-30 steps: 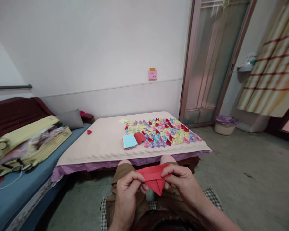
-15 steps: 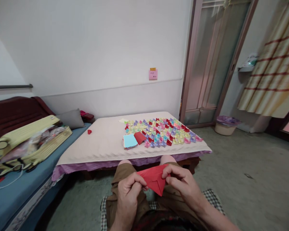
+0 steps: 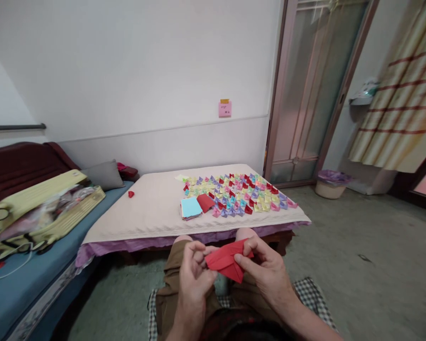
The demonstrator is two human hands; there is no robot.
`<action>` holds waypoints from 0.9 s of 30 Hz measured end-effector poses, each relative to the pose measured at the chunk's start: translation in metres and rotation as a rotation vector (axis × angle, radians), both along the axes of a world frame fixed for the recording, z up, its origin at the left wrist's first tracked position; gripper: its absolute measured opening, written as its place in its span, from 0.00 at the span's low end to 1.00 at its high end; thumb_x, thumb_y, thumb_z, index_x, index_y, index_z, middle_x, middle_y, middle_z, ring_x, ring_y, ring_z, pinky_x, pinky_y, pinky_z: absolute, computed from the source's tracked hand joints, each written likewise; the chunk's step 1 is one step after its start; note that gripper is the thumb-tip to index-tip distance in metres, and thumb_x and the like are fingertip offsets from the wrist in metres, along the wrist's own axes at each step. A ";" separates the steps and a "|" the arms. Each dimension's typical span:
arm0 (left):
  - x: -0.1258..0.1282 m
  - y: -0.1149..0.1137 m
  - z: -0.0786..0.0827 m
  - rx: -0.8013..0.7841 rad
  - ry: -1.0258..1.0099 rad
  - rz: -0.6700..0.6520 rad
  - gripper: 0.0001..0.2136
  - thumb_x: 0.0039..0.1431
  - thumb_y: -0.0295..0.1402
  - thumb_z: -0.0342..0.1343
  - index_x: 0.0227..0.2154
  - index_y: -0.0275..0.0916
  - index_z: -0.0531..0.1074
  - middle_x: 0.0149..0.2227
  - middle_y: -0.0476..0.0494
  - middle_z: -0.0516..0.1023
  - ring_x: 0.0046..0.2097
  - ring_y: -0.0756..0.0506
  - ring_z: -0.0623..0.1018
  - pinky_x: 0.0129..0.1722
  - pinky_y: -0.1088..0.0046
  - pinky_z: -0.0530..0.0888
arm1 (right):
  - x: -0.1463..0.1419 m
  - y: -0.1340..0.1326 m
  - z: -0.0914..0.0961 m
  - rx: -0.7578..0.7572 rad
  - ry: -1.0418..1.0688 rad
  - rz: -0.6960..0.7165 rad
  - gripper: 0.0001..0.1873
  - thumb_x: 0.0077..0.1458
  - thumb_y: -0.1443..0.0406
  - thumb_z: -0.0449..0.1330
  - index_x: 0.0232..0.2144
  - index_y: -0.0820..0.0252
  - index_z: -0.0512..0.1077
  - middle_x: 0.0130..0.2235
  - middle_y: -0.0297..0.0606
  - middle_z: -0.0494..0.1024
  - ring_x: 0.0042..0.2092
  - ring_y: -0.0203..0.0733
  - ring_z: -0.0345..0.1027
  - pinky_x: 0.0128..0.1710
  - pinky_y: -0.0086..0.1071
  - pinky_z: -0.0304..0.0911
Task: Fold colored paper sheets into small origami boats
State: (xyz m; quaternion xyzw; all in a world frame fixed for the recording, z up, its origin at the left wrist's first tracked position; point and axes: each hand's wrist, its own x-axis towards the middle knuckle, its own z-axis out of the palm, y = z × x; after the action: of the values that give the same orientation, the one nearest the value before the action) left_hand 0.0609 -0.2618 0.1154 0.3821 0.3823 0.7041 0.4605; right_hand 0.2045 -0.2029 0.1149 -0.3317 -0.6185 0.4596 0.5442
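Over brown trousers (image 3: 172, 279) | right hand (image 3: 270, 272): pinching creased, pointed red paper (image 3: 224, 260) | left hand (image 3: 194, 286): at its edge, grip unclear

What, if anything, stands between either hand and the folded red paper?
Nothing visible does. The right hand holds the folded red paper directly by its right side; the left hand is at its left end, with nothing seen between, though its grip is unclear.

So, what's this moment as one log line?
right hand: holding folded red paper | left hand: at its left edge, grip unclear | pale cloth: paper stack, many folded pieces
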 end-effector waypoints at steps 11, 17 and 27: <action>0.014 -0.005 0.005 -0.160 -0.124 -0.068 0.11 0.57 0.37 0.55 0.38 0.36 0.70 0.36 0.42 0.75 0.38 0.46 0.74 0.38 0.73 0.69 | -0.001 -0.002 -0.009 0.253 -0.150 -0.014 0.11 0.54 0.66 0.59 0.22 0.56 0.62 0.23 0.29 0.63 0.26 0.35 0.56 0.26 0.28 0.53; 0.012 0.007 -0.011 -0.240 -0.017 0.212 0.21 0.44 0.35 0.66 0.40 0.38 0.66 0.39 0.43 0.74 0.39 0.45 0.76 0.40 0.71 0.71 | -0.001 -0.002 -0.007 0.338 -0.183 -0.040 0.11 0.55 0.68 0.57 0.22 0.56 0.61 0.22 0.28 0.62 0.25 0.34 0.55 0.26 0.28 0.53; 0.018 0.002 -0.013 -0.171 -0.100 0.076 0.11 0.50 0.27 0.61 0.38 0.35 0.69 0.35 0.43 0.78 0.36 0.46 0.76 0.38 0.70 0.72 | -0.005 -0.002 -0.012 0.008 0.064 0.062 0.15 0.50 0.66 0.63 0.41 0.54 0.66 0.30 0.31 0.73 0.31 0.38 0.65 0.32 0.29 0.61</action>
State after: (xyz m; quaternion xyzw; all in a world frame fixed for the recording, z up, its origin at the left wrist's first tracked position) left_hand 0.0790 -0.2596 0.1021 0.2912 0.4318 0.7041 0.4827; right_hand 0.1999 -0.2053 0.1034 -0.2954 -0.6128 0.4839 0.5505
